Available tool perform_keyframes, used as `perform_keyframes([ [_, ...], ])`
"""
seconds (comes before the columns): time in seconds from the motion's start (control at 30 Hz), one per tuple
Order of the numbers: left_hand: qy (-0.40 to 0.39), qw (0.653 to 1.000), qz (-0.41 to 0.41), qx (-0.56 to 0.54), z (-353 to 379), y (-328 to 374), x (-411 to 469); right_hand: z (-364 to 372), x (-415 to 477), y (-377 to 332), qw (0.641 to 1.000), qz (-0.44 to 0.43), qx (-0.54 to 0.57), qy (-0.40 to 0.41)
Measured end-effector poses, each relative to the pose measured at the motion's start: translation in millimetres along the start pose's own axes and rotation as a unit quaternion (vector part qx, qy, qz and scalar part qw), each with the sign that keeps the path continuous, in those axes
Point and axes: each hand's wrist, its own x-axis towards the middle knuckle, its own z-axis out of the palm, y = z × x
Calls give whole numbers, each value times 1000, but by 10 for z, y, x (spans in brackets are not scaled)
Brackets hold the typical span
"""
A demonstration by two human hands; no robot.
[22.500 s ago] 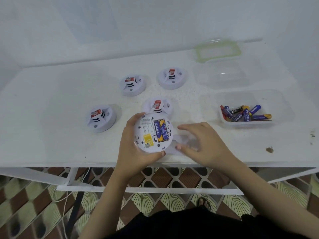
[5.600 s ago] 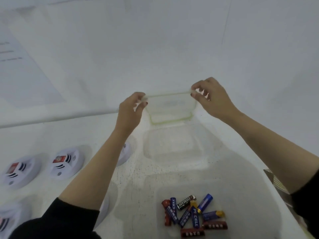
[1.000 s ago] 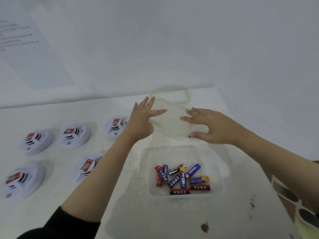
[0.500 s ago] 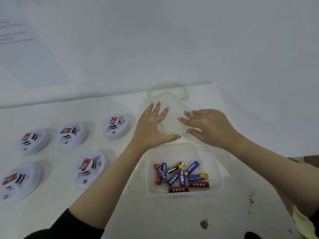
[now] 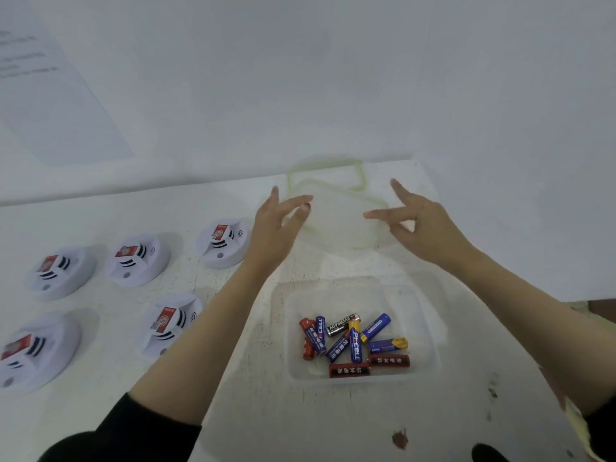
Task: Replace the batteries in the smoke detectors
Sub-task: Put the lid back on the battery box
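Several white smoke detectors lie face up on the white table, the nearest (image 5: 171, 323) beside my left forearm and another (image 5: 224, 242) by my left wrist. A clear tub (image 5: 428, 323) in front of me holds several loose batteries (image 5: 354, 343). Behind it stands a second clear container with a green-rimmed lid (image 5: 336, 213) on it. My left hand (image 5: 276, 230) and my right hand (image 5: 421, 225) hover with spread fingers on either side of that lid, holding nothing.
The table (image 5: 233, 388) meets a white wall at the back and on the right. A sheet of paper (image 5: 50, 95) hangs on the wall at left. Dark marks (image 5: 400, 440) spot the table's front right.
Both hands have lifted off the green-rimmed lid and drawn apart to its sides. The lid stays on the rear container.
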Motion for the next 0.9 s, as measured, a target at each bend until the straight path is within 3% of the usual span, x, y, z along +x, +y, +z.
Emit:
perform_keyframes([
  [0.07,15,998,-36,-43,-42,18,29,-37,24,-69,987,103,123,-2],
  [0.13,33,996,-62,-56,-104,49,46,-31,62,-102,973,147,175,-12],
  [0.4,-17,980,-169,-105,-250,87,-25,-34,251,-17,975,159,150,-47],
  [0.63,-35,977,-190,-89,-277,55,39,-47,317,-10,962,165,191,-101],
  [0.8,5,980,-172,-96,-291,12,499,-37,695,60,937,259,227,55],
  [0.9,0,977,-201,-76,-222,-57,886,11,1103,237,901,359,241,38],
])
